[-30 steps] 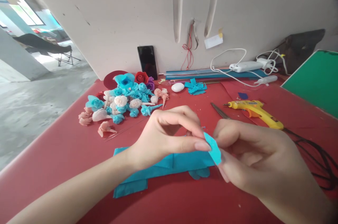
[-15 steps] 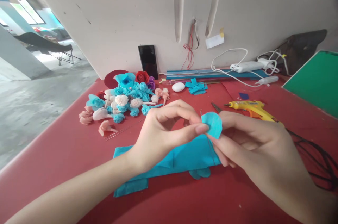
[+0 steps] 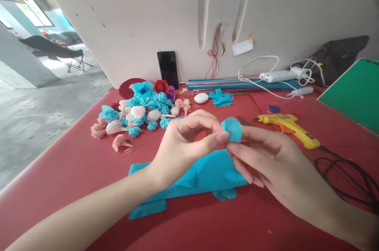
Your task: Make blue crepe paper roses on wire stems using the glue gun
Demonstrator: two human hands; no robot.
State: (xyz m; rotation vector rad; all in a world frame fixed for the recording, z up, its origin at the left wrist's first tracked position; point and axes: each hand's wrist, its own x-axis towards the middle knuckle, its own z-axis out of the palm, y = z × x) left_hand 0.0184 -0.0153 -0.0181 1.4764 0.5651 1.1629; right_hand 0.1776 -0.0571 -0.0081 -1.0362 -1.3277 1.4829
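At the left of the red worktop (image 3: 59,172) lies a heap of small paper flowers (image 3: 139,111) in blue, white, pink and red, with 1 dark phone (image 3: 168,69) propped against the wall behind it. Nearer the middle, the left hand (image 3: 180,144) is closed in a pinch, thumb and forefinger gripping the left edge of a small round blue petal (image 3: 231,129) held in the air above a folded strip of blue crepe paper (image 3: 192,180). The right hand (image 3: 266,156) meets it from the other side, thumb and fingers nipped on the petal's right edge. Shaping it well probably calls for light, even pressure from both pinches, since thin paper tears easily. Further right rest a yellow glue gun (image 3: 288,126) and a coil of black cord (image 3: 346,180).
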